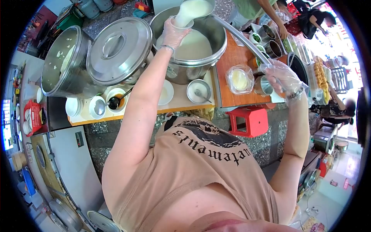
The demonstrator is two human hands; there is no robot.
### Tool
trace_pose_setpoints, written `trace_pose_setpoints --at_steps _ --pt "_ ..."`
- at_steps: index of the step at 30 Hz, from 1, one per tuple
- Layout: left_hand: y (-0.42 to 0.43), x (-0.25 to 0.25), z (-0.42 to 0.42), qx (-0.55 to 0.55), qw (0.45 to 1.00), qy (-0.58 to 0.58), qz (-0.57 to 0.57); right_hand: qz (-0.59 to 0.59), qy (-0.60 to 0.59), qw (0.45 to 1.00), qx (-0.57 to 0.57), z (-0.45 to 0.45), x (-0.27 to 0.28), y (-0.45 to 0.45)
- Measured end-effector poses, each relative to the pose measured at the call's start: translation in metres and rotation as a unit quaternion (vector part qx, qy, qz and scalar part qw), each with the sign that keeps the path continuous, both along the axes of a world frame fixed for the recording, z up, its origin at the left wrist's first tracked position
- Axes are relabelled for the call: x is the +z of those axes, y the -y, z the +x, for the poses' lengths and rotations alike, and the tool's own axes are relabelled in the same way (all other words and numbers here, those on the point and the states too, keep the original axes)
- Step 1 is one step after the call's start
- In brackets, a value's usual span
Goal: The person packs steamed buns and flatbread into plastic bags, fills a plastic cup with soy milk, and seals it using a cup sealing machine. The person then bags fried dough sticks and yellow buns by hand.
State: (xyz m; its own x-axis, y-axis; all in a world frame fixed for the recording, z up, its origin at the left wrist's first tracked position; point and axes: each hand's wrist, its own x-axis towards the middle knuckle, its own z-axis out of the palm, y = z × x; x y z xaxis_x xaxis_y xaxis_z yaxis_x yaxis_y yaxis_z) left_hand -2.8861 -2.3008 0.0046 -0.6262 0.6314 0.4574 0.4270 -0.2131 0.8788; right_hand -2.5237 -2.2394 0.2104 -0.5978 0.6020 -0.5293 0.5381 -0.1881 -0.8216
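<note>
My left hand (pixel 173 34), in a clear plastic glove, grips a small pale container (pixel 187 25) over the large steel pot (pixel 219 56). Whether it is a cup or a bowl I cannot tell. White liquid (pixel 191 9) runs into it from a tilted steel ladle (pixel 247 42), whose head is partly cut off by the top edge. Also gloved, my right hand (pixel 284 78) is wrapped around the far end of the ladle's long handle. More milky white liquid (pixel 195 44) lies in the pot below.
Left of the pot are a steel lid (pixel 116 48) and another tall pot (pixel 62 65). Along the near edge stand a steel bowl with a spoon (pixel 198 92) and several white bowls. A red stool (pixel 249 121) is below the wooden counter (pixel 228 96). Other people are at the right.
</note>
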Motion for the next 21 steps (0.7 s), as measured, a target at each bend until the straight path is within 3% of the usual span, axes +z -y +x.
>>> trace_pose_setpoints --at_steps 5,11,17,19,21 --pt "0.004 0.013 0.007 -0.017 0.999 0.019 -0.023 -0.002 -0.011 1.0 0.015 0.007 -0.002 -0.008" --pt "0.002 0.015 0.014 0.047 0.997 0.021 -0.054 0.018 0.005 0.999 0.026 0.006 0.003 -0.002" --pt "-0.006 0.008 0.007 -0.042 0.996 0.041 -0.07 0.035 0.009 0.999 0.041 0.005 0.008 0.003" --pt "-0.012 -0.005 0.011 0.061 0.998 0.013 -0.023 0.036 0.012 0.998 0.045 0.006 0.009 0.003" --pt "-0.019 -0.018 0.003 0.065 0.998 -0.005 -0.025 0.04 0.016 0.998 0.04 0.005 0.01 0.005"
